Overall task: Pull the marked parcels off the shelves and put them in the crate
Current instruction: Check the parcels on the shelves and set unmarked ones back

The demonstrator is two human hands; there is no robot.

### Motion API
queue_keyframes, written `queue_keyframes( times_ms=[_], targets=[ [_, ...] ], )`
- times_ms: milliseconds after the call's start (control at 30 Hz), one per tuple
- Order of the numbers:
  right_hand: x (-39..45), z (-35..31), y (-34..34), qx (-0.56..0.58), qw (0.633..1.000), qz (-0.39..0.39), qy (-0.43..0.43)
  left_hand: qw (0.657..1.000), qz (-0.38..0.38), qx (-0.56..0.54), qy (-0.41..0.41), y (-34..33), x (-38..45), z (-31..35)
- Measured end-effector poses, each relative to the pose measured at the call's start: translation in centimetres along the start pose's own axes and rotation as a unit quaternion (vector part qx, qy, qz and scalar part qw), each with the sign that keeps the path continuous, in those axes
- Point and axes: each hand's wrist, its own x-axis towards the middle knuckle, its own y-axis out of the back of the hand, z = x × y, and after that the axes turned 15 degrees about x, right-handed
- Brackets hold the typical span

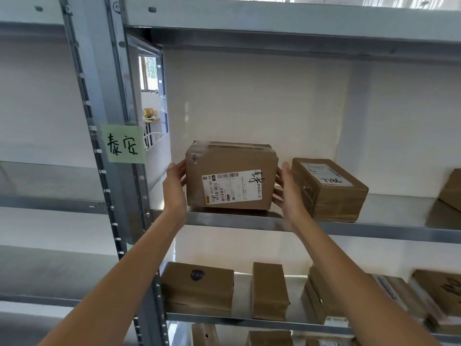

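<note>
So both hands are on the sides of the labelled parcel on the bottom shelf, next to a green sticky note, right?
Not the bottom shelf. In the head view the left hand and right hand are on the labelled parcel on an upper shelf; more shelves lie below. The green sticky note is right.

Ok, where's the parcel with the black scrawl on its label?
Head view, centre: the parcel sits on the upper shelf, between both hands, left of another box.
</note>
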Motion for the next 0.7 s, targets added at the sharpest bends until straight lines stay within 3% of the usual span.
queue_keyframes(
  times_ms=[333,700],
  targets=[
    [0.7,-0.4,-0.3,-0.006,0.999,0.027,0.033,1.0,0.011,0.021,-0.014,-0.2,0.6,0.4],
    [0.5,-0.1,0.0,-0.081,0.996,0.036,-0.029,0.996,0.012,0.063,0.056,-0.6,1.4,-2.1]
  ],
)
